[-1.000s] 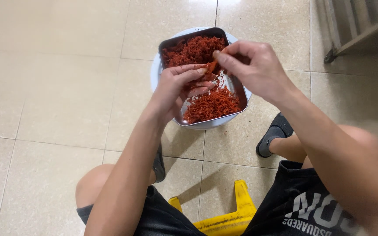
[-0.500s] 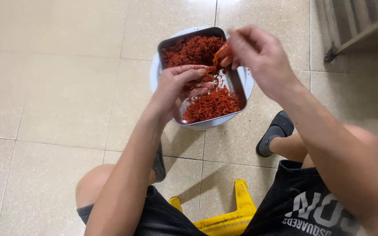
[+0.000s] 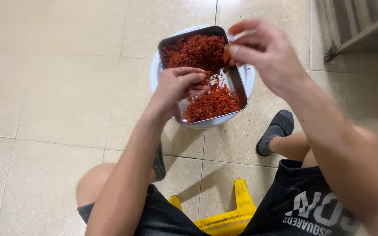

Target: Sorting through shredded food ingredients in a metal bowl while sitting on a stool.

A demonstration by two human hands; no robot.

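Pale glossy floor tiles [image 3: 44, 87] fill the left of the frame. Left hand [image 3: 178, 85], centre frame, curls loosely over a rectangular metal tray [image 3: 238, 85], fingers bent onto the red shredded material [image 3: 200, 50]; whether it grips any is hard to tell. The stringy, dry-looking shreds are heaped at the tray's top and bottom ends, with bare metal between. The tray sits on a round white basin [image 3: 246, 74], mostly hidden. Right hand [image 3: 265, 54], upper right and blurred, pinches a small reddish bit [image 3: 226, 54] above the tray's edge. Yellow plastic stool [image 3: 228, 216] at bottom, partly hidden. Grey shoe [image 3: 276, 131] right of centre. White lettering on black shorts [image 3: 302, 205], cut off.
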